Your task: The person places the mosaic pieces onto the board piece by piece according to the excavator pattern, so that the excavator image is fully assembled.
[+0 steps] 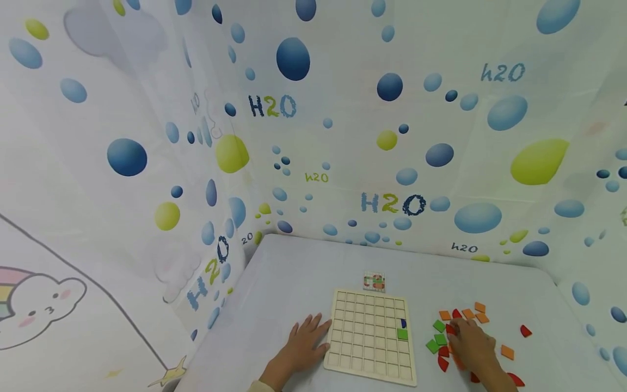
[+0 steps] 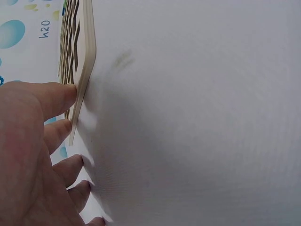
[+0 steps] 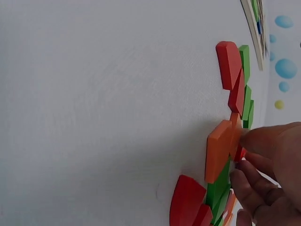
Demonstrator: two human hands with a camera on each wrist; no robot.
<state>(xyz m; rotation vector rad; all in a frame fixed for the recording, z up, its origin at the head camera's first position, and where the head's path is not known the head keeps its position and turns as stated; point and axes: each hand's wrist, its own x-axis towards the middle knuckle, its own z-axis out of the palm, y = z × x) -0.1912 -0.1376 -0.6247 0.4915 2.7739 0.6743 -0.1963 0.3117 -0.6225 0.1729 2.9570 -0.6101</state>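
Observation:
A pale wooden grid board (image 1: 369, 340) lies on the table, with a green square (image 1: 402, 334) and a dark blue piece (image 1: 404, 323) in cells near its right side. My left hand (image 1: 305, 345) is spread beside the board; in the left wrist view its thumb and a finger touch the wooden edge (image 2: 87, 42). My right hand (image 1: 471, 348) is over the loose pieces at the right, fingers bent down. In the right wrist view, its thumb and fingertips are at an orange piece (image 3: 235, 134) and a red piece (image 3: 240, 153); whether they pinch one is unclear.
Several green squares (image 1: 440, 340), orange pieces (image 1: 507, 352) and red curved pieces (image 1: 526, 330) lie scattered around the right hand. A small patterned card (image 1: 374, 281) lies behind the board. Printed curtains (image 1: 343, 147) enclose the white table (image 1: 284, 277) at the back and left.

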